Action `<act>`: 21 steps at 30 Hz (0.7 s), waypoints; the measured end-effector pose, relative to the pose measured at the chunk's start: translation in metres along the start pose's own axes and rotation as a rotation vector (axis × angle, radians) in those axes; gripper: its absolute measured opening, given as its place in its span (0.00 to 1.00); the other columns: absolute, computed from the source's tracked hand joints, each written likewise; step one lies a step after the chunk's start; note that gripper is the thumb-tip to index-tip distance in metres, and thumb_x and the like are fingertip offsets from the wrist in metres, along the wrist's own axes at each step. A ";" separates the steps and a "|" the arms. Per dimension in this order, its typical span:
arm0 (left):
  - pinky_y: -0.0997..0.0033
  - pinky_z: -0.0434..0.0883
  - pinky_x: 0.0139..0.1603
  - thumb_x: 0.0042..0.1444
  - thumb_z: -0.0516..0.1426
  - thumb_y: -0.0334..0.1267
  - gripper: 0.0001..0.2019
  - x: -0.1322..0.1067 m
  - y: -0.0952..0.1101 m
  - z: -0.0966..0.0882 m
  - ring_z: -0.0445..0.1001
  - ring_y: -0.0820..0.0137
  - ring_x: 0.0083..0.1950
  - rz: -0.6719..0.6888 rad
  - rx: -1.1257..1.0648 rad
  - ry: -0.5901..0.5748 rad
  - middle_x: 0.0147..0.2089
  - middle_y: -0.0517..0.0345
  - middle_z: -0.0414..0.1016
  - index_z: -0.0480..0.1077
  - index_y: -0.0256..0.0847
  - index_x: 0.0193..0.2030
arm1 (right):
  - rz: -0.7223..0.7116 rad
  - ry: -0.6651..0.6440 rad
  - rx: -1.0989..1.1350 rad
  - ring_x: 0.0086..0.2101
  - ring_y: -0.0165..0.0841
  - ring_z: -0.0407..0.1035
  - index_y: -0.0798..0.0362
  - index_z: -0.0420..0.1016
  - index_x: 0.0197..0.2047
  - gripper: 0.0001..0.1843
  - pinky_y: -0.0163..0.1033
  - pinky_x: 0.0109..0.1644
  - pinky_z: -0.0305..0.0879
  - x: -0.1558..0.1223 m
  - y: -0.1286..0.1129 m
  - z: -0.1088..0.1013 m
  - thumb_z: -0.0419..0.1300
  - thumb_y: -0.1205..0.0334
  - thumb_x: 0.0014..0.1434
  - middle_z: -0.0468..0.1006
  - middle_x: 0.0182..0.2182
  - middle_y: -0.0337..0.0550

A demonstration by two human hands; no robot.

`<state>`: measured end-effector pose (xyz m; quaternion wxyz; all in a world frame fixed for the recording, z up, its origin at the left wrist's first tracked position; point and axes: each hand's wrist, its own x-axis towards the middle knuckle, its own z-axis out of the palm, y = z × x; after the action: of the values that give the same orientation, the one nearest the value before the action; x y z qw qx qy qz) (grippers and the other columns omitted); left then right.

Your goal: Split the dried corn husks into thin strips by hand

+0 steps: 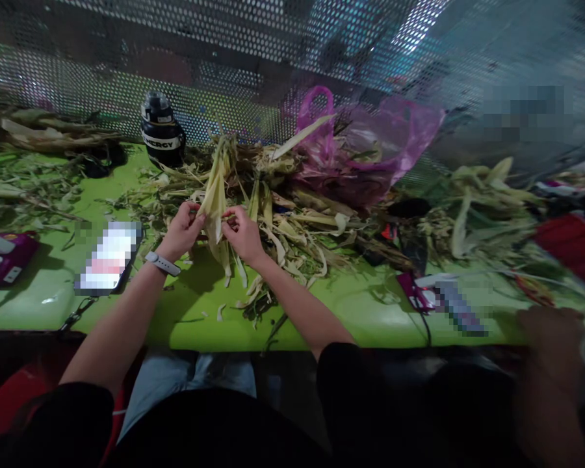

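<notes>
A bunch of pale yellow corn husks [216,185] hangs between my two hands above the green table [190,305]. My left hand [182,229], with a light band at the wrist, pinches the bunch's left edge. On its right side, my right hand [241,233] has thumb and fingers closed on the lower part of the husk. Long strips of husk dangle below the hands toward the table. Behind and to the right lies a heap of dry husks and leaf scraps [292,231], partly hidden by my hands.
A black bottle [162,133] stands at the back. A lit phone [110,257] lies to the left. The pink plastic bag [370,149] sits behind the heap. Another phone [461,309] and a co-worker's blurred arm [550,351] are at right. A perforated metal panel [224,58] rises behind.
</notes>
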<state>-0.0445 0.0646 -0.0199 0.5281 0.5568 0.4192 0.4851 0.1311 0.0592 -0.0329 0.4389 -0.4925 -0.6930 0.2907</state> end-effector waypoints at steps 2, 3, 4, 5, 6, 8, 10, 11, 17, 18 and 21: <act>0.71 0.78 0.29 0.59 0.59 0.40 0.11 0.000 0.000 0.000 0.73 0.72 0.32 0.006 -0.009 0.006 0.35 0.61 0.71 0.60 0.43 0.43 | 0.023 0.030 0.025 0.29 0.32 0.73 0.49 0.69 0.46 0.12 0.40 0.38 0.73 0.001 0.000 -0.001 0.58 0.54 0.61 0.76 0.32 0.38; 0.71 0.78 0.29 0.59 0.59 0.40 0.12 0.000 -0.001 0.000 0.73 0.72 0.32 0.010 -0.015 0.011 0.34 0.61 0.71 0.61 0.43 0.44 | 0.027 0.037 0.043 0.30 0.32 0.74 0.49 0.70 0.45 0.12 0.40 0.38 0.73 0.002 0.000 -0.002 0.59 0.53 0.60 0.77 0.32 0.39; 0.71 0.78 0.30 0.58 0.60 0.39 0.12 0.000 -0.001 0.000 0.73 0.72 0.32 0.015 -0.018 0.017 0.34 0.61 0.71 0.61 0.43 0.44 | 0.020 0.030 0.060 0.31 0.33 0.74 0.49 0.71 0.44 0.13 0.40 0.39 0.74 0.003 0.000 -0.002 0.60 0.51 0.60 0.78 0.32 0.40; 0.71 0.78 0.30 0.58 0.60 0.39 0.12 0.001 -0.001 0.000 0.73 0.72 0.31 0.019 -0.018 0.020 0.34 0.61 0.71 0.61 0.43 0.44 | 0.012 0.025 0.076 0.32 0.33 0.74 0.50 0.72 0.44 0.14 0.41 0.40 0.74 0.003 0.001 -0.002 0.59 0.50 0.60 0.78 0.34 0.41; 0.71 0.78 0.30 0.58 0.60 0.39 0.12 0.001 -0.002 0.000 0.73 0.72 0.31 0.022 -0.014 0.022 0.34 0.61 0.72 0.61 0.43 0.44 | 0.010 0.022 0.089 0.33 0.33 0.74 0.50 0.73 0.44 0.14 0.41 0.41 0.74 0.004 0.001 -0.002 0.58 0.49 0.61 0.79 0.35 0.41; 0.71 0.77 0.30 0.58 0.60 0.39 0.12 0.001 -0.003 0.000 0.73 0.73 0.30 0.027 0.003 0.023 0.33 0.61 0.72 0.61 0.43 0.44 | 0.023 0.025 0.094 0.33 0.33 0.74 0.50 0.74 0.43 0.15 0.41 0.42 0.73 0.004 0.002 -0.002 0.57 0.48 0.61 0.79 0.35 0.42; 0.72 0.76 0.28 0.57 0.61 0.38 0.12 0.002 -0.003 0.001 0.72 0.73 0.28 0.027 0.029 0.019 0.31 0.62 0.71 0.61 0.43 0.44 | 0.043 0.043 0.070 0.30 0.31 0.72 0.51 0.75 0.41 0.16 0.40 0.41 0.73 0.005 0.003 -0.001 0.60 0.47 0.59 0.78 0.33 0.41; 0.74 0.75 0.27 0.56 0.61 0.38 0.12 0.002 -0.003 0.002 0.71 0.74 0.28 0.025 0.036 0.021 0.30 0.63 0.71 0.62 0.43 0.43 | 0.047 0.049 0.065 0.30 0.31 0.71 0.51 0.75 0.40 0.17 0.40 0.40 0.72 0.006 0.004 -0.001 0.61 0.46 0.57 0.78 0.32 0.40; 0.77 0.73 0.26 0.57 0.60 0.40 0.12 0.003 -0.001 0.003 0.71 0.75 0.28 -0.020 -0.051 0.051 0.32 0.63 0.71 0.62 0.43 0.42 | 0.074 -0.009 0.329 0.32 0.30 0.70 0.52 0.76 0.40 0.15 0.37 0.39 0.73 0.012 0.010 0.001 0.60 0.49 0.57 0.78 0.35 0.39; 0.76 0.73 0.27 0.57 0.60 0.41 0.12 0.003 -0.002 0.004 0.71 0.76 0.28 -0.023 -0.063 0.048 0.32 0.63 0.71 0.62 0.43 0.42 | 0.086 -0.010 0.366 0.32 0.29 0.70 0.52 0.76 0.40 0.15 0.36 0.39 0.72 0.013 0.010 0.001 0.61 0.50 0.56 0.77 0.34 0.39; 0.74 0.75 0.29 0.57 0.61 0.43 0.13 0.004 -0.002 0.004 0.70 0.76 0.28 0.001 -0.081 0.037 0.31 0.64 0.71 0.62 0.43 0.43 | 0.124 -0.002 0.451 0.31 0.29 0.69 0.52 0.76 0.38 0.15 0.36 0.37 0.72 0.015 0.010 -0.001 0.62 0.50 0.54 0.76 0.32 0.38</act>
<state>-0.0393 0.0682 -0.0215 0.5422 0.5261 0.4086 0.5122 0.1340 0.0766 -0.0360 0.5184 -0.4233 -0.5796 0.4648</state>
